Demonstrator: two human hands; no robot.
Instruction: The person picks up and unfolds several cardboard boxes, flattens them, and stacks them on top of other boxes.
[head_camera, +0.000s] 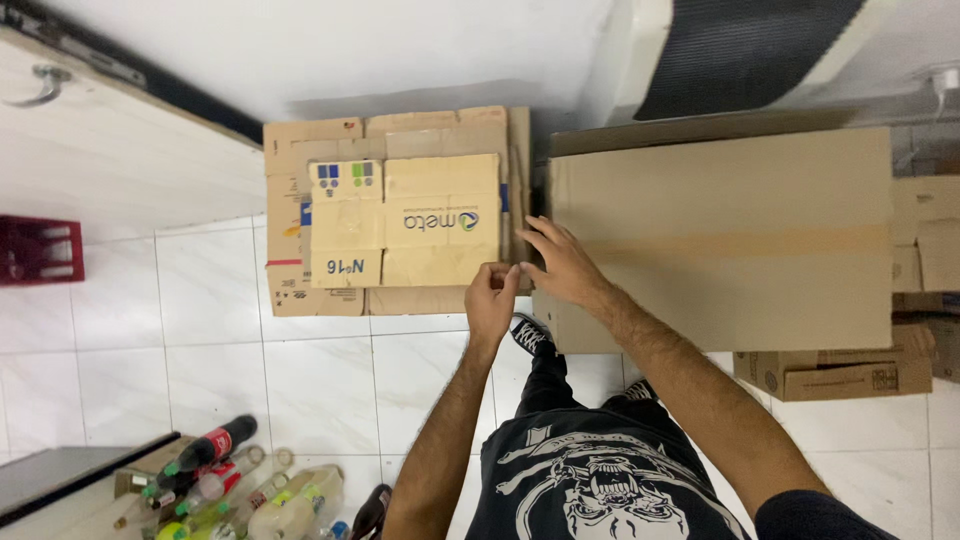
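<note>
Head view: the flattened cardboard stack lies on the white tiled floor against the wall, tan with creased flaps and printed panels. The left hand pinches the stack's lower right corner, fingers closed. The right hand rests open, fingers spread, on the adjacent large cardboard sheet.

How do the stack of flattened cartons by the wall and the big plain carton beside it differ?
The stack of flattened cartons is made of several smaller pieces with printed marks and coloured patches; the big plain carton is one wide, bare brown sheet. The left hand grips the stack's near edge, while the right hand rests on the big carton's left edge. Both are brown cardboard, side by side above the white tiled floor.
</note>
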